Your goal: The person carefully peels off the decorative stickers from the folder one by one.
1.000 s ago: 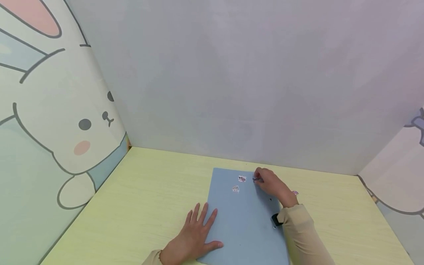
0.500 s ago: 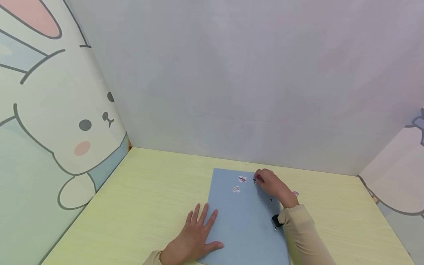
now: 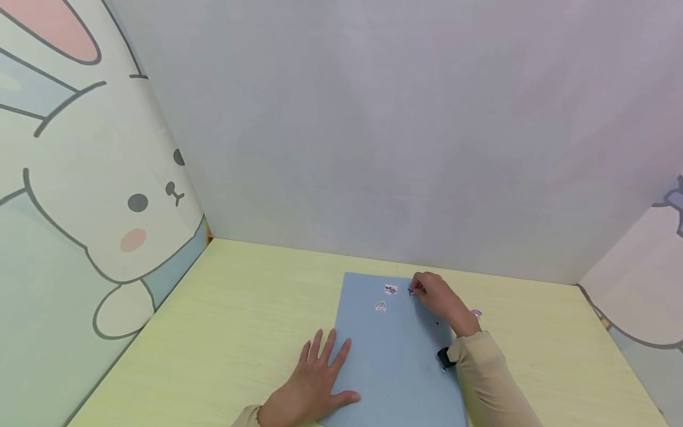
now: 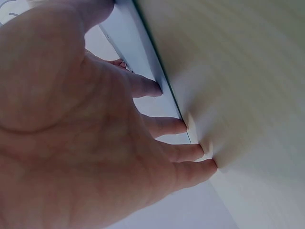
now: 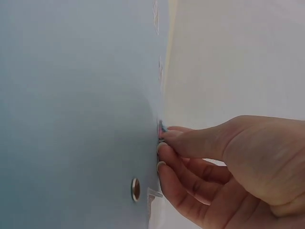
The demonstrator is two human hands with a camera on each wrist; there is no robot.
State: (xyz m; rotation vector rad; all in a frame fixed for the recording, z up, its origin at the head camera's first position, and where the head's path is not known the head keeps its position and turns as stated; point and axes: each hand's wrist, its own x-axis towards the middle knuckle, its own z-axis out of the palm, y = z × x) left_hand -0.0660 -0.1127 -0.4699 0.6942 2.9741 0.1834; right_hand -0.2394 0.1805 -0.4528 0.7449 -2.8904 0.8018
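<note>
Blue board (image 3: 395,362): right hand (image 3: 434,295) pinches small sticker (image 3: 411,292) near far right corner, as before; left hand (image 3: 312,382), fingers apart, unmoved at left edge.

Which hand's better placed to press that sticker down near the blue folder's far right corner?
Probably the right: the right hand pinches the sticker by that corner of the blue folder, while the left hand lies spread across the folder's left edge, well away from it.

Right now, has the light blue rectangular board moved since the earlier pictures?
No: the board shows no visible shift either way against the back edge of the pale yellow tabletop.
</note>
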